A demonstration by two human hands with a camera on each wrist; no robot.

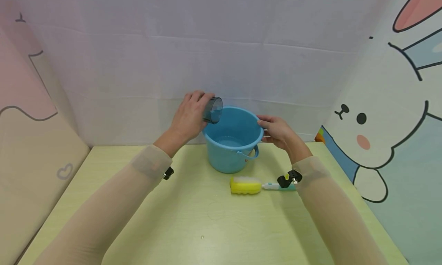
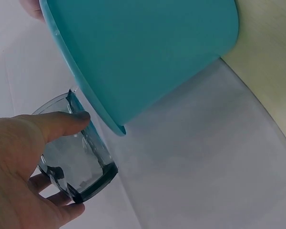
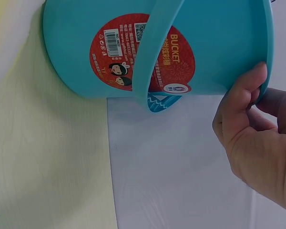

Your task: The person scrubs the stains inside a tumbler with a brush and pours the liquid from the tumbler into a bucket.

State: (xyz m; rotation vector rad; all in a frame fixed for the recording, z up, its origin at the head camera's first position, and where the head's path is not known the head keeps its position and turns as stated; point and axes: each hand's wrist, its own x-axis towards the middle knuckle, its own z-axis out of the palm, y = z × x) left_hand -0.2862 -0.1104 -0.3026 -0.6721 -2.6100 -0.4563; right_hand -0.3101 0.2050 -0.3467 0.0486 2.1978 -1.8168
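A blue plastic bucket (image 1: 224,157) stands upright at the back of the table, a little liquid apparently at its bottom. My left hand (image 1: 189,117) grips a clear, dark-tinted cup (image 1: 213,110), tipped sideways at the bucket's left rim with its mouth facing the bucket. In the left wrist view the thumb lies along the near side of the cup (image 2: 78,157) and other fingers curl round behind it. On the far side, my right hand (image 1: 277,132) pinches the bucket's right rim. The right wrist view shows a red label (image 3: 109,52) behind the bucket's handle (image 3: 155,47).
In front of the bucket lies a brush with a yellow sponge-like head (image 1: 245,185) and a pale teal handle (image 1: 271,186), partly hidden by the right wrist camera. A white cloth wall (image 1: 224,65) rises directly behind the table (image 1: 193,219). Printed panels flank both sides.
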